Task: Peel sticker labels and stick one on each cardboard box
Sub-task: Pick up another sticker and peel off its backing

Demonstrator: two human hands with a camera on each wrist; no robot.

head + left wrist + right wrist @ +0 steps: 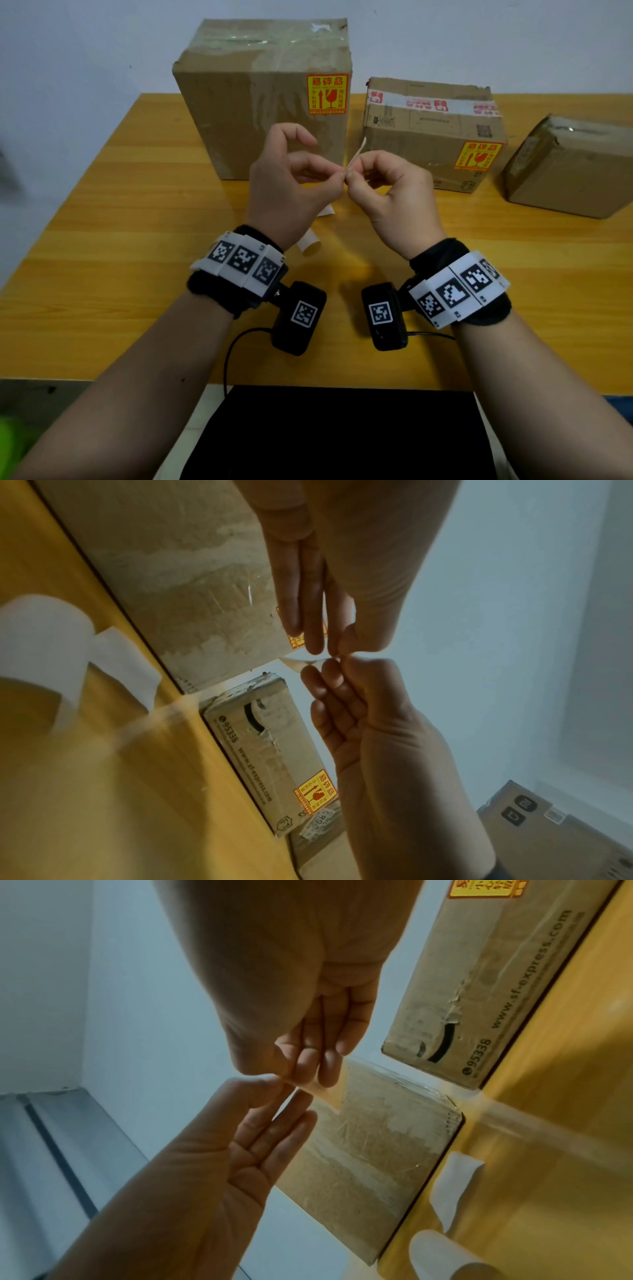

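Both hands are raised above the wooden table (102, 212), meeting at a small sticker label (356, 156) held edge-on to the head camera, so it reads only as a thin pale strip. The right hand (394, 202) pinches its lower end between thumb and curled fingers, and the left hand (291, 181) pinches the same corner with thumb and forefinger, its other fingers loosely spread. From the wrist views this looks like the start of separating the label from its backing, though the two layers are too thin and blurred to tell apart. The tall box (263, 96) and the middle box (431, 137) each already carry a yellow-and-red sticker on the front face; the right box (568, 168) shows none on the faces visible, so it is probably the target. Curled white backing strips (310, 245) lie on the table under the left wrist. The risks here are small ones: the fingertips may slip off the corner, the label may tear if pulled too sharply, or the freed adhesive side may fold onto itself or cling to a finger.
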